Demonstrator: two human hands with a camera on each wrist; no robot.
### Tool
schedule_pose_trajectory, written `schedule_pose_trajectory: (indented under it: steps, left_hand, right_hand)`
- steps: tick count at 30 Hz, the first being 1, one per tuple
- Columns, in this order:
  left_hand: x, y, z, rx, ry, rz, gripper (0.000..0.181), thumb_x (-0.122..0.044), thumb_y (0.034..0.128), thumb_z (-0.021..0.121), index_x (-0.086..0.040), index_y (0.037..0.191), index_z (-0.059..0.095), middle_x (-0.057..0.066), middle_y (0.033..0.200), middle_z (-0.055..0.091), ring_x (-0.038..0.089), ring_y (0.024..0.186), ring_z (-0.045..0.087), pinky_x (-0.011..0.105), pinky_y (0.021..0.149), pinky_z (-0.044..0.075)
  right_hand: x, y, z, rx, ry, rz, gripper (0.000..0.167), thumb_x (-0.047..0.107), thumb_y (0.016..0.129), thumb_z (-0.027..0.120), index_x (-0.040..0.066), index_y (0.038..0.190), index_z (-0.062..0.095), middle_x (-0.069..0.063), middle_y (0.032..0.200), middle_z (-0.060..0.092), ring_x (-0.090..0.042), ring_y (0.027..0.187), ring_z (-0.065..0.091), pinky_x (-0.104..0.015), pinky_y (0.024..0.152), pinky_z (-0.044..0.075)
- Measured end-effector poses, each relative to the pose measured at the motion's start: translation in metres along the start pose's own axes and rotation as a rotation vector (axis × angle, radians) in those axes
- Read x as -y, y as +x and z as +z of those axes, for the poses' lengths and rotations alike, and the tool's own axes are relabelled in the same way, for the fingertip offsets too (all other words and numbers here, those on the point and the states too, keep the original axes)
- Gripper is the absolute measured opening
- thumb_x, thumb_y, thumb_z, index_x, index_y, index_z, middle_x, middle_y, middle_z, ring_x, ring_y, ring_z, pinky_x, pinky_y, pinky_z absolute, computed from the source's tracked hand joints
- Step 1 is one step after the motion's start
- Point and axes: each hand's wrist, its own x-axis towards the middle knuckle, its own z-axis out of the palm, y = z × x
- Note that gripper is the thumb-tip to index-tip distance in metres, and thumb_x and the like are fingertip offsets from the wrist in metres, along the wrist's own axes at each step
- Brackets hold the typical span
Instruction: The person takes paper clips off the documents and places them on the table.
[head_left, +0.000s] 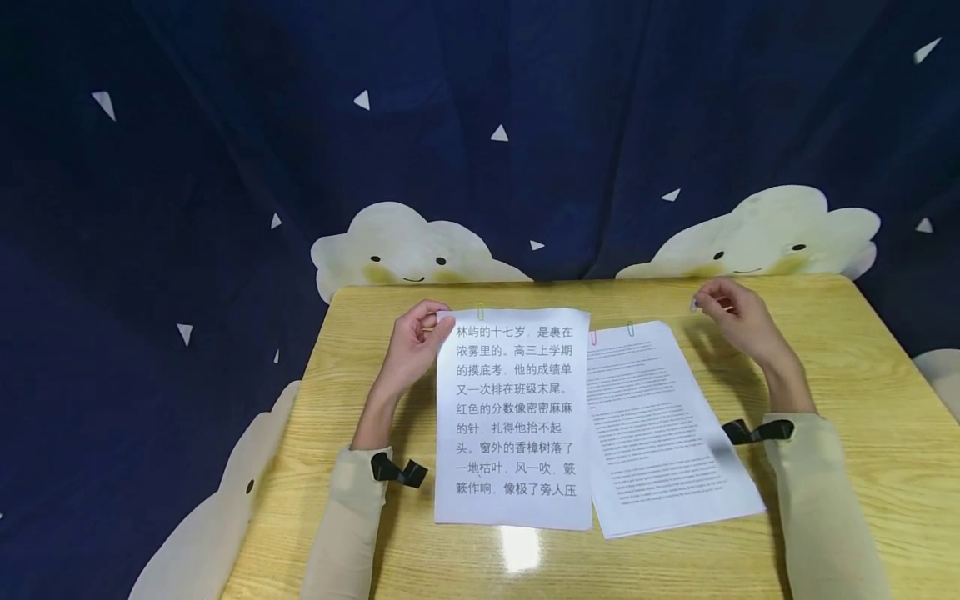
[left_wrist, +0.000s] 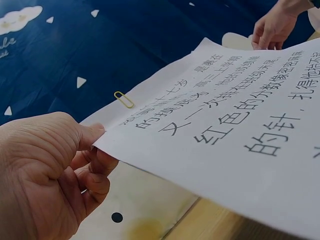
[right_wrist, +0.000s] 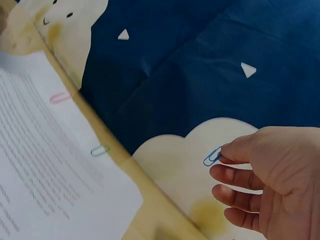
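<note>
By its upper left corner, my left hand [head_left: 420, 342] pinches a sheet of paper [head_left: 513, 417] printed with large Chinese characters. A yellow paper clip [left_wrist: 124, 99] sits on that sheet's top edge, near the pinched corner. Between the thumb and fingertip of my right hand [right_wrist: 280, 175] is a blue paper clip [right_wrist: 212, 156], held in the air beyond the papers. To the right of the large-print sheet lies a small-print stack of paper [head_left: 660, 425]. Along its top edge are a pink paper clip [right_wrist: 61, 98] and a green paper clip [right_wrist: 100, 150].
Both papers are over a light wooden table [head_left: 555, 567]. A dark blue curtain [head_left: 480, 67] with white triangles and cloud figures hangs behind the table's far edge. Black straps [head_left: 397, 469] are around both sleeves near the wrists.
</note>
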Motion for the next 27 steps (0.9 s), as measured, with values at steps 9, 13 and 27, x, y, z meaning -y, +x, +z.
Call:
schedule_pose_trajectory:
  steps: [9,13,27]
  left_hand:
    - [0.002,0.000,0.000,-0.001,-0.016,0.013,0.017,-0.003,0.1057,0.059,0.009,0.117,0.061,0.031,0.100,0.072,0.013,0.056,0.064,0.022,0.049,0.048]
    - [0.003,0.000,0.000,0.003,-0.013,0.008,0.017,-0.004,0.1064,0.058,0.008,0.118,0.060,0.030,0.101,0.073,0.014,0.056,0.064,0.021,0.048,0.047]
    - [0.004,0.000,0.003,-0.003,0.006,0.001,0.015,-0.004,0.1062,0.058,0.007,0.117,0.062,0.030,0.098,0.072,0.013,0.056,0.063,0.021,0.048,0.044]
  right_hand:
    - [-0.030,0.001,0.007,0.018,-0.012,0.079,0.035,0.033,0.111,0.051,0.000,0.117,0.060,-0.017,0.108,0.060,-0.013,0.087,0.049,-0.023,0.064,0.040]
    - [-0.037,0.001,0.009,0.032,-0.022,0.119,0.038,0.036,0.111,0.050,0.000,0.118,0.059,-0.016,0.108,0.058,-0.020,0.088,0.048,-0.026,0.062,0.041]
    - [-0.055,-0.001,0.018,0.061,-0.063,0.207,0.040,0.037,0.112,0.048,0.000,0.120,0.059,-0.018,0.111,0.059,-0.027,0.094,0.048,-0.025,0.068,0.041]
